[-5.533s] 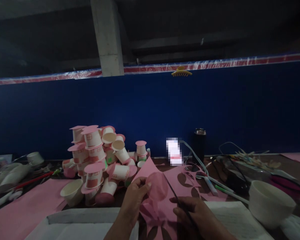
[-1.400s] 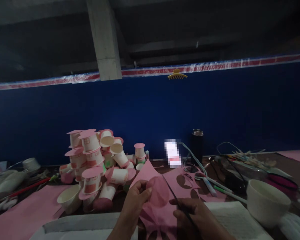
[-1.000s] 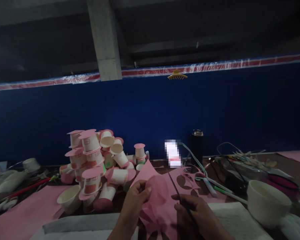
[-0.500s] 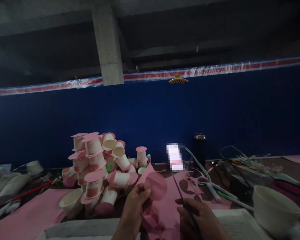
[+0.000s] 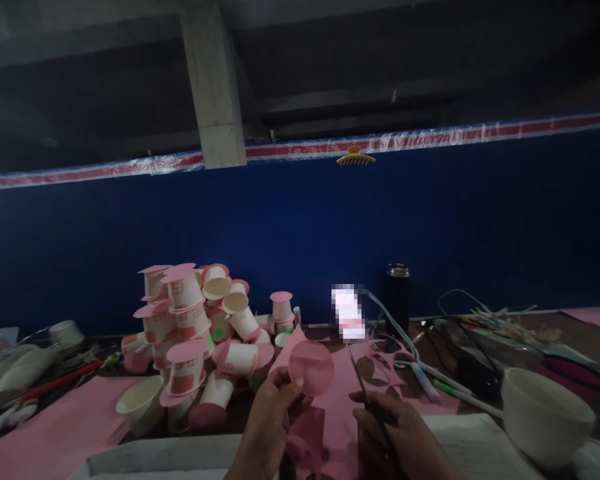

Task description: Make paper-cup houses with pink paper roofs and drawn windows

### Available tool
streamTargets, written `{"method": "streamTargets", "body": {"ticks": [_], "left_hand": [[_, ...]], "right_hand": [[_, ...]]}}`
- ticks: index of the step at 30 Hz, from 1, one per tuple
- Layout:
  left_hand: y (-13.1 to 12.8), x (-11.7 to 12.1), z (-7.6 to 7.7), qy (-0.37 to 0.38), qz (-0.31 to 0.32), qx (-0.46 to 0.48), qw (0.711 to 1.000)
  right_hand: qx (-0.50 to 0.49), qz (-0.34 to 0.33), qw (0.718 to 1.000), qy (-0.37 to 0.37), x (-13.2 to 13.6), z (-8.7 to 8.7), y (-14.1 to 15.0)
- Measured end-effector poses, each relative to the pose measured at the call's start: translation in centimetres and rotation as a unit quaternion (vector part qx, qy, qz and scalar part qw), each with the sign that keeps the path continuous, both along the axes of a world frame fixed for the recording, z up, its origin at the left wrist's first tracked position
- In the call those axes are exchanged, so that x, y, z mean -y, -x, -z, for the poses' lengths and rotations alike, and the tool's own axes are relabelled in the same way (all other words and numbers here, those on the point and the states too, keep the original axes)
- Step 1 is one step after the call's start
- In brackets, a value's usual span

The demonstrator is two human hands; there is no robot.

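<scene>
Between the thumb and fingers of my left hand is a round pink paper disc, raised above the work surface. My right hand is closed around dark, slim scissors. Their blades look closed and point away from me, apart from the disc; the handles are hidden in my fingers. Pink paper sheets lie under and between both hands. Pink scraps with round holes are beyond my right hand. Left of my left hand, paper cups with pink discs are stacked and heaped.
A lit, blurred phone stands against the blue partition. A dark flask is right of it. White bowls sit at right and left. Pens, a cable and a white tray-like edge surround the work area.
The pink disc is still in my left hand, slightly turned. A pink piece beneath it has shifted. My right hand and the scissors have barely moved; the whole view slid slightly.
</scene>
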State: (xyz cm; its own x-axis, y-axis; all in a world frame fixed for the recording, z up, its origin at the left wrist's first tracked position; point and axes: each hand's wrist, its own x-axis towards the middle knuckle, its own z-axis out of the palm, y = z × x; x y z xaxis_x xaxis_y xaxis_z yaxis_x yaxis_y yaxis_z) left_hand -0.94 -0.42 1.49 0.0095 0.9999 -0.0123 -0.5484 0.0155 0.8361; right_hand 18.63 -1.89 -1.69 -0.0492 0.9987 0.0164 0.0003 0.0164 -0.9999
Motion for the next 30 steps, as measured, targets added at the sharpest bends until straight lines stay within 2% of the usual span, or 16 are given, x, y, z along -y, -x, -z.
{"method": "streamTargets", "body": {"ticks": [10,18,22,25,27,30], "left_hand": [[0.1,-0.3,0.8,0.002,0.013,0.013,1.000],[-0.2,0.0,0.3,-0.011,0.002,0.022,1.000],[0.5,0.2,-0.1,-0.041,0.001,0.107,0.993],[1.0,0.6,0.1,-0.013,0.009,0.194,0.981],[0.7,0.9,0.4,0.012,0.036,0.211,0.977],[-0.5,1.3,0.9,0.043,0.067,0.186,0.979]], "right_hand": [[0.046,0.017,0.999,-0.017,0.5,-0.9,-0.1],[0.044,0.055,0.996,-0.045,-0.1,0.3,-0.5],[-0.017,0.076,0.996,-0.033,-0.3,0.2,-0.8],[-0.098,0.114,0.988,-0.046,-0.4,-0.4,-1.4],[-0.120,0.142,0.981,-0.062,-0.5,-1.0,-1.8],[-0.149,0.174,0.970,-0.082,-0.6,-1.7,-2.2]]}}
